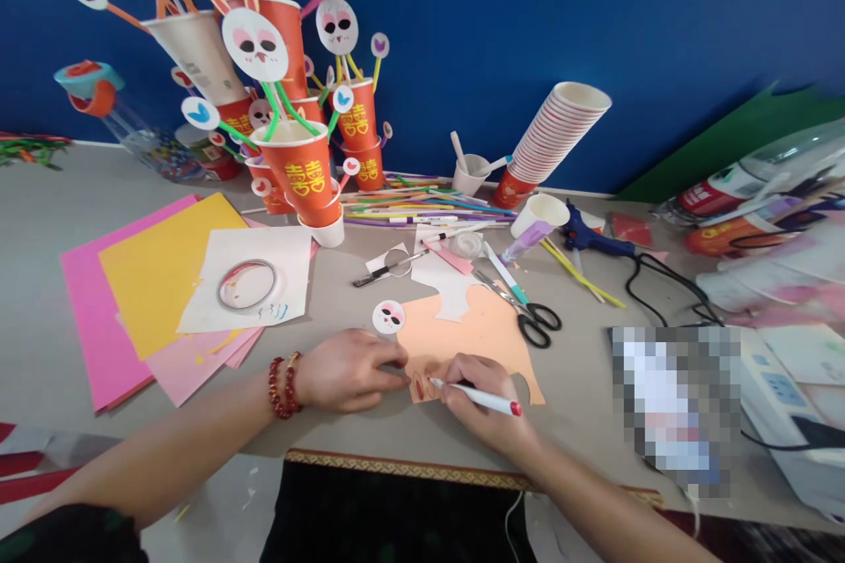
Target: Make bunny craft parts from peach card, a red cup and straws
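Note:
A white marker pen (488, 398) with a red end is gripped in my right hand (485, 387), its tip on a sheet of peach paper (468, 325). Small ear-like outlines with red strokes show under the tip. My left hand (349, 369), fingers curled, holds the left edge of that sheet with thumb and forefinger. Just above the sheet's left corner lies a round white paper face (388, 317) with dark eyes and pink lids. Black-handled scissors (538, 321) rest across the sheet's upper right edge. Cut-away curves mark its lower right side.
Decorated red paper cups (304, 171) stand at back left, near coloured sheets (89, 308) and a tape roll (247, 284). Pipe cleaners (409, 202), a cup stack (554, 141) and a blue glue gun (598, 237) with a black cable lie behind. A pixelated patch covers the right.

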Demonstrator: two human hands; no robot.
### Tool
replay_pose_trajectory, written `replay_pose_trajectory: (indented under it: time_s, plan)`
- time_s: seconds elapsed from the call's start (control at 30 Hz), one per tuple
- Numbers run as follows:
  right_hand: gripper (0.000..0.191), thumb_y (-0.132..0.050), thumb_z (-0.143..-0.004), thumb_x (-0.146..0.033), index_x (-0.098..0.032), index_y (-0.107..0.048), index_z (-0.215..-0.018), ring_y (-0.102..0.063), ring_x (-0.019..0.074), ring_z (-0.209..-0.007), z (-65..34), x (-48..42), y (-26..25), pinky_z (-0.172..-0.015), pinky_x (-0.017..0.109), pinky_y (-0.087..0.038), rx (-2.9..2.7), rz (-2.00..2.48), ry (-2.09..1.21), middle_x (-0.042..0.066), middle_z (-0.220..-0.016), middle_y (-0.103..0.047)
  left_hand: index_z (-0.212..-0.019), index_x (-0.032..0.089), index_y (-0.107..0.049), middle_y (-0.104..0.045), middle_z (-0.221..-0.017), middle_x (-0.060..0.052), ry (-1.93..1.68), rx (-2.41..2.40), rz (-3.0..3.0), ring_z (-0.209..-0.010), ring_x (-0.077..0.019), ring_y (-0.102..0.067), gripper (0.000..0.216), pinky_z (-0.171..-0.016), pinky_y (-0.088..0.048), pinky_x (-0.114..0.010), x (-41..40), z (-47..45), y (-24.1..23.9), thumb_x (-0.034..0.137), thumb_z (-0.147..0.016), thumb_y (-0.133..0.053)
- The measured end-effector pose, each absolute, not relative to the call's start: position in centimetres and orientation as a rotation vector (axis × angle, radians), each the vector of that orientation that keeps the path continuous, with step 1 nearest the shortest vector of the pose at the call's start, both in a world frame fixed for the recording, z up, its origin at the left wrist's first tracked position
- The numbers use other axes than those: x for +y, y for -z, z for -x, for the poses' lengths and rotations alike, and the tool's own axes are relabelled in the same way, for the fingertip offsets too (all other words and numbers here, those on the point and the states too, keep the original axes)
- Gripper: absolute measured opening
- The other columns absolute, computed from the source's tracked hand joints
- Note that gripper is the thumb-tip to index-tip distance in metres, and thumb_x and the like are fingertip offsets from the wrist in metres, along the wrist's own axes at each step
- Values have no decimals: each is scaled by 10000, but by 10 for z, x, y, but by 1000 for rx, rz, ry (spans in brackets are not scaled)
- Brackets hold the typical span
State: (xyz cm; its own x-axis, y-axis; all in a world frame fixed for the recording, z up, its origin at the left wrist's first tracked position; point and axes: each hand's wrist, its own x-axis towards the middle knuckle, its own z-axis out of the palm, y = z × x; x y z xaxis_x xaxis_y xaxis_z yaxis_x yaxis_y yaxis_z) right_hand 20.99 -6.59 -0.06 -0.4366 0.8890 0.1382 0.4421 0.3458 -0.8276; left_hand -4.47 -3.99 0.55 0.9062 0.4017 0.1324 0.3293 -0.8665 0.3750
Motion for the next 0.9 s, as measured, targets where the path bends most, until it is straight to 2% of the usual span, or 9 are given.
replay_pose_trajectory:
  time_s: [0.9]
  plan:
    - [168, -486, -722, -120, -230, -426, -609, -475, 126, -497, -211, -66, -3, -503, 238, -349, -2040, 1041, -1027, -38, -544, -521, -1134, 223, -582, -610, -1141, -80, -312, 524, -2711, -892, -214, -615, 311, -739, -482, -357, -39, 45, -5, 185, -829, -528]
